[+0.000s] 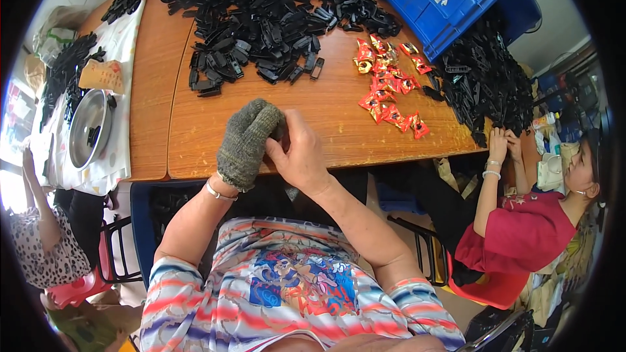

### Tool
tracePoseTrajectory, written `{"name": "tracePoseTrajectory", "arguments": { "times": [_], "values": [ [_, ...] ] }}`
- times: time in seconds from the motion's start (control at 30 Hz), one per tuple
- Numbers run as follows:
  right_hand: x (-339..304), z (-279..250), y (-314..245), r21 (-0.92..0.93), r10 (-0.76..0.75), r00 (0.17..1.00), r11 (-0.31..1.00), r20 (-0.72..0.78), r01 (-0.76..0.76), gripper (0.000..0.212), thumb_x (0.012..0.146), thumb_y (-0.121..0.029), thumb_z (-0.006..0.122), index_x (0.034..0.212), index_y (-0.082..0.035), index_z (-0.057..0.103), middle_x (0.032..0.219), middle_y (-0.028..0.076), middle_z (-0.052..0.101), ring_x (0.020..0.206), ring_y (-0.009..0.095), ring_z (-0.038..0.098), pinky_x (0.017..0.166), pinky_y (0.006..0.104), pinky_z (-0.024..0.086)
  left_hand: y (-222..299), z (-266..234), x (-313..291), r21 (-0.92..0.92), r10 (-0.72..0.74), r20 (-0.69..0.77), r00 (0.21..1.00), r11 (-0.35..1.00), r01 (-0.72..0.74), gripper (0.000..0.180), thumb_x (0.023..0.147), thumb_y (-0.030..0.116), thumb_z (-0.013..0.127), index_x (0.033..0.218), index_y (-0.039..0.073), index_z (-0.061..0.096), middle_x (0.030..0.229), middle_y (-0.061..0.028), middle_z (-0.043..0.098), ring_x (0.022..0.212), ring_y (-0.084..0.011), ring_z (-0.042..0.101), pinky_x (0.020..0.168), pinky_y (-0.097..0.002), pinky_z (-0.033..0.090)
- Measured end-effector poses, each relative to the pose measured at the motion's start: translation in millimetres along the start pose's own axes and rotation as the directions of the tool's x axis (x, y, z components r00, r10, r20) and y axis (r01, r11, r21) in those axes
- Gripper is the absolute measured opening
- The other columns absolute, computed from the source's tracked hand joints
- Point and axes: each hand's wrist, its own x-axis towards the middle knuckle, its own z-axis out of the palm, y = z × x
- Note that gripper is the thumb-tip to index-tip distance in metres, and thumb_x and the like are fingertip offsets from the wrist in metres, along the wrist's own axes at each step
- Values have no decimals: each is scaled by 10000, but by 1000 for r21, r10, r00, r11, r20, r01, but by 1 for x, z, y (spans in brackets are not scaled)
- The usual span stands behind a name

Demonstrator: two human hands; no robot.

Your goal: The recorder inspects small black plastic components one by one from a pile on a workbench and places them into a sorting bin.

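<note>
My left hand (246, 146), in a grey-green knitted glove, is closed above the near edge of the brown wooden table (365, 143). Bare and also closed, my right hand (302, 154) presses its fingertips against the left one's fingers. Whatever lies between them is hidden. Beyond my hands, small black plastic pieces (218, 65) are scattered at the front of a large heap of the same kind (261, 16). Several red-and-gold wrapped sweets (391, 83) lie to the right, apart from both hands.
A tipped blue crate (443, 3) stands at the back right beside another black heap (482, 78), where a co-worker in red (521, 225) handles pieces. On the left, a metal bowl (91, 129) sits on a white cloth (124, 101). Another person's arm (39, 195) shows at far left.
</note>
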Motion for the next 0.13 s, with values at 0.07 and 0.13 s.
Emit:
{"name": "tracePoseTrajectory", "arguments": {
  "times": [0.07,0.13],
  "values": [
    [2,-1,3,75,103,993,991,64,-108,385,809,-96,770,1120,-22,556,794,147,631,662,306,657,624,413,520,0,1,1,43,24,-29,999,999,-23,153,953,137,573,916,10,649,873,-122,627,786,-277,625,684,-373,494],
    [3,-5,7,97,129,988,986,86,-137,390,821,-122,775,1132,-28,558,872,167,650,689,313,667,649,418,530,-1,2,-1,-436,-361,89,928,824,362,186,1005,179,566,992,29,676,952,-111,678,867,-243,661,744,-398,514]
  ]
}}
